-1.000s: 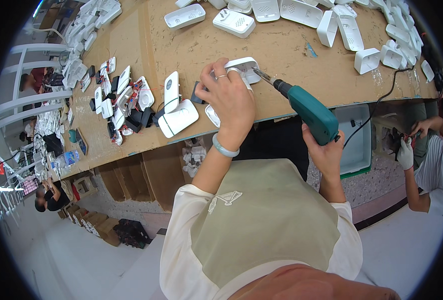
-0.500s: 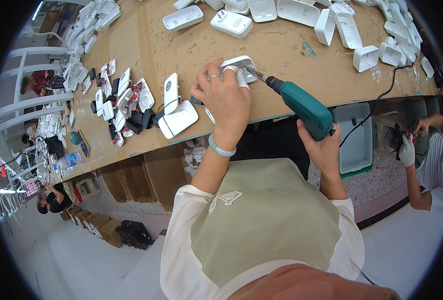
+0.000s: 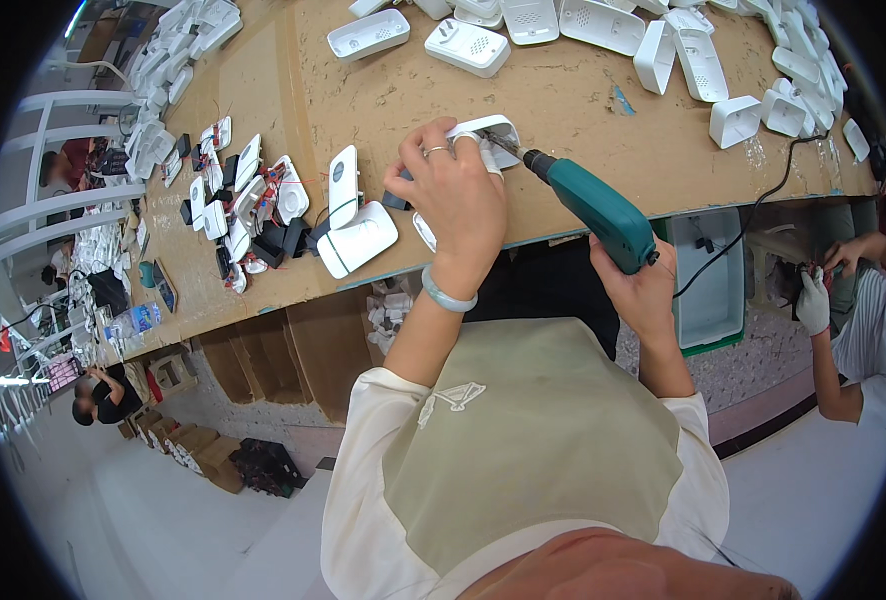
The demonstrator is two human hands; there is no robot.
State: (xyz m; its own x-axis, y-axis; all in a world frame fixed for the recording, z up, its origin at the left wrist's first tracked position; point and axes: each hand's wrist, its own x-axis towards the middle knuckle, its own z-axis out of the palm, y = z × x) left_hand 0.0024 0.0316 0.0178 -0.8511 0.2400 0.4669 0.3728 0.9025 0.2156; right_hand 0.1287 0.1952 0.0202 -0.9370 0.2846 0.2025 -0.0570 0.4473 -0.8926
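My left hand point(image 3: 455, 195), with white tape around some fingertips, is closed on a white plastic housing point(image 3: 504, 125) and presses it to the table. My right hand point(image 3: 641, 288) grips a green corded electric screwdriver point(image 3: 601, 208) by its rear end. The tool slants toward the housing, and its tip reaches inside, next to my taped fingers. What lies under the tip is too small to make out. Beside my left wrist, a white part point(image 3: 425, 232) is partly hidden. Left of it lie two white covers, one standing point(image 3: 343, 186) and one flat point(image 3: 361, 240).
A pile of white covers with black blocks and red wires point(image 3: 253, 205) lies on the left of the cardboard-covered table point(image 3: 383, 100). Several white housings point(image 3: 599, 25) line the far side. A grey bin point(image 3: 711, 285) stands below the right edge, crossed by the tool's black cord point(image 3: 760, 210). A co-worker's gloved hand point(image 3: 813, 303) is at right.
The screwdriver's body and my right hand have shifted slightly left and down. The housing and my left hand have moved a little to the right, and the housing's tilt has changed.
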